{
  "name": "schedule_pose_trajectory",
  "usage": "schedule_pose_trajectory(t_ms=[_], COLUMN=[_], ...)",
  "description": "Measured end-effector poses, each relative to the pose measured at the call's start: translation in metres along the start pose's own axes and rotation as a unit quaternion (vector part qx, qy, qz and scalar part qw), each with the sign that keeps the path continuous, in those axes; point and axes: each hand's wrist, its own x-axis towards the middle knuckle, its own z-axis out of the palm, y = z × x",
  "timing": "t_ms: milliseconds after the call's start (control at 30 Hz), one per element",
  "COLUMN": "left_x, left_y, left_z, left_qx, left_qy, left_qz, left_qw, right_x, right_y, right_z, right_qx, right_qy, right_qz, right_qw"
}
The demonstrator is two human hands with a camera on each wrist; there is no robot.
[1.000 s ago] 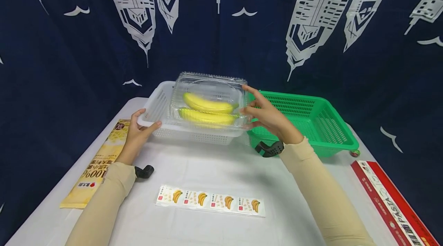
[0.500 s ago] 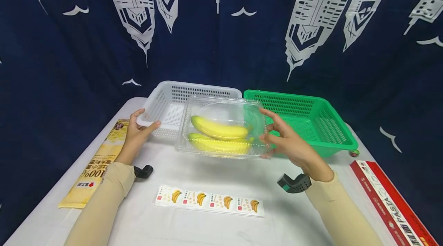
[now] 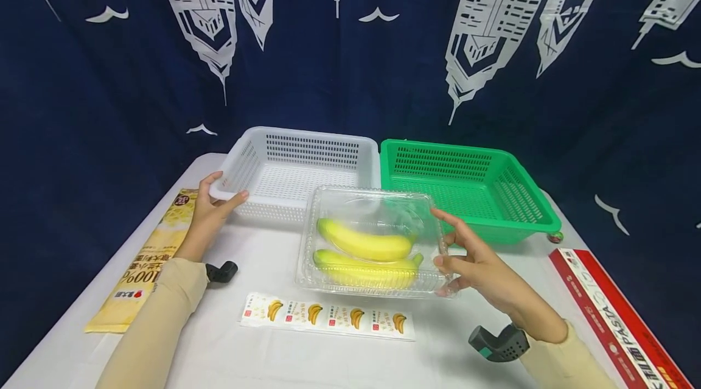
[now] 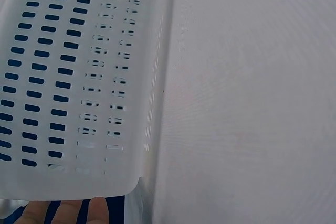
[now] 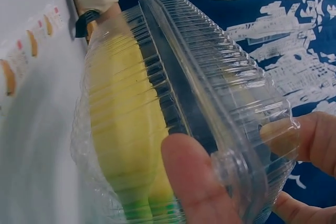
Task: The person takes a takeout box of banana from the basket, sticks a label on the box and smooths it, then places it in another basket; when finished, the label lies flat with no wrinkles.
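Note:
My right hand [image 3: 482, 261] grips the right end of a clear plastic clamshell box [image 3: 378, 206], thumb and fingers on opposite sides. Two bananas [image 3: 364, 243] lie inside, one behind the other. In the right wrist view the thumb presses the box wall [image 5: 247, 98] beside the seam, with the bananas [image 5: 126, 114] showing through. At the left, my left hand [image 3: 210, 218] holds the near left corner of a white slotted basket [image 3: 296, 203], thumb over the rim. Only its fingertips [image 4: 97, 211] show under the basket wall [image 4: 68, 182] in the left wrist view.
A green basket [image 3: 493, 227] stands right of the white one, with a small round object [image 3: 555, 237] beside it. A strip of banana labels [image 3: 328, 318] lies in front. A yellow pasta bag [image 3: 137, 267] is at left, a red pasta box [image 3: 619, 322] at right.
My right hand has brought the clamshell box from over the white basket toward me and to the right, down over the table in front of the baskets. My left hand keeps its hold.

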Motion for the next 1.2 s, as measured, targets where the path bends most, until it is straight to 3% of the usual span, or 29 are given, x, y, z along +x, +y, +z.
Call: schedule_pose_trajectory(t_ms=[233,467,900,1200], left_x=[-0.002,-0.002,0.000,-0.002], left_y=[0.000,0.002,0.002,0.007], left_z=[-0.001,-0.002,0.000,0.002], left_qx=[0.003,0.005,-0.012,-0.014], left_qy=[0.005,-0.003,-0.015,-0.018], left_qz=[-0.004,-0.012,-0.014,-0.002], left_qw=[1.0000,0.9999,0.9997,0.9998], right_x=[-0.012,-0.018,-0.006,0.000], right_y=[0.026,0.046,0.061,0.062], right_z=[0.000,-0.001,-0.004,-0.009], right_qx=[0.016,0.038,0.052,0.040], right_qy=[-0.017,-0.032,-0.026,-0.037], right_qz=[0.033,0.041,0.088,0.083], right_qw=[0.9992,0.9979,0.9944,0.9950])
